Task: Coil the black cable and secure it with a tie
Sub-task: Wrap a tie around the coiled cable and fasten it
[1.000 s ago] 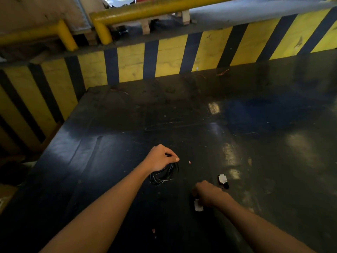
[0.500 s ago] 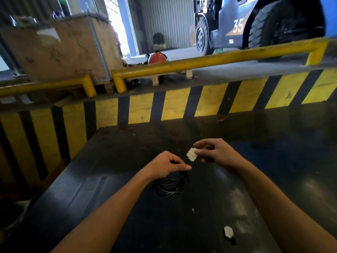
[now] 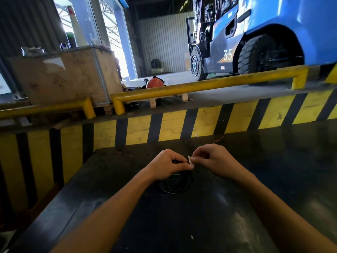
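Note:
The black cable (image 3: 175,185) hangs as a small coil of several loops above the dark table (image 3: 209,216). My left hand (image 3: 168,166) grips the top of the coil, thumb and forefinger pinched. My right hand (image 3: 212,160) is just to its right, fingertips closed on a small white tie (image 3: 190,159). The tie sits between the two hands, touching my left fingertips. The part of the cable under my left hand is hidden.
A yellow-and-black striped wall (image 3: 182,123) borders the table's far side and left side. Behind it run yellow guard rails (image 3: 200,86), a cardboard box (image 3: 62,77) at the left and a blue forklift (image 3: 255,39) at the right. A small white scrap (image 3: 191,237) lies on the table near me.
My right hand picked the white tie up from the table and brought it up to my left hand at the coil. My view tilted upward.

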The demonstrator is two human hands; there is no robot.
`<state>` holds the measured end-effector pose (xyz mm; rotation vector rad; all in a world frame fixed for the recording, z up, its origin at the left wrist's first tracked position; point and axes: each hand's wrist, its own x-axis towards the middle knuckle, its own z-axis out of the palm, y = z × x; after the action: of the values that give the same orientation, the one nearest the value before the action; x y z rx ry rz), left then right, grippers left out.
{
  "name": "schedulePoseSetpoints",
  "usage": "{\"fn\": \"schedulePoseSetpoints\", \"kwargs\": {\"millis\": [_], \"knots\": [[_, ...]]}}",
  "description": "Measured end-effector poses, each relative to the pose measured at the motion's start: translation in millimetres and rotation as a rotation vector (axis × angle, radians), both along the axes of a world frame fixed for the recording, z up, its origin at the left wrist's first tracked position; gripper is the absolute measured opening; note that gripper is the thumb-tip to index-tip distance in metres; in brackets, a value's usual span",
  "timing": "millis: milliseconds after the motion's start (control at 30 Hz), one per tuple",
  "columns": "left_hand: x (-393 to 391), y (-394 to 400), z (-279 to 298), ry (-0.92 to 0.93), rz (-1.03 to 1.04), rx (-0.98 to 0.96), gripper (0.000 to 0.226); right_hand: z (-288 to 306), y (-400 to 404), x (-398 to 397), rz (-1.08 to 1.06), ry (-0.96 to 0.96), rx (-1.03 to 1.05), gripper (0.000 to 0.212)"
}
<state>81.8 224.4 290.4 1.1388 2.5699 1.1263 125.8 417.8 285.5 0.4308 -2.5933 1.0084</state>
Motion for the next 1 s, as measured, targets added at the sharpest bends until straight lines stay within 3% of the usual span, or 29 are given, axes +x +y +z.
{"fn": "schedulePoseSetpoints", "kwargs": {"millis": [100,200,467,667,833,1000], "knots": [[0,6,4,0.146,-0.022,-0.036,0.010,6,-2,5,0.091,-0.011,0.032,0.023],[-1,10,11,0.209,-0.044,-0.066,0.009,10,-1,9,0.109,-0.006,0.024,0.021],[-1,17,19,0.259,-0.034,-0.042,0.011,2,-9,5,-0.090,0.032,-0.078,0.016],[0,13,33,0.178,-0.030,0.077,0.016,19,16,-5,-0.219,-0.002,-0.219,0.016],[-2,7,42,0.131,-0.060,0.155,0.014,24,19,-3,-0.026,-0.024,-0.601,0.015],[3,11,49,0.121,-0.147,0.174,0.017,19,16,-4,0.048,0.092,-0.433,0.012]]}}
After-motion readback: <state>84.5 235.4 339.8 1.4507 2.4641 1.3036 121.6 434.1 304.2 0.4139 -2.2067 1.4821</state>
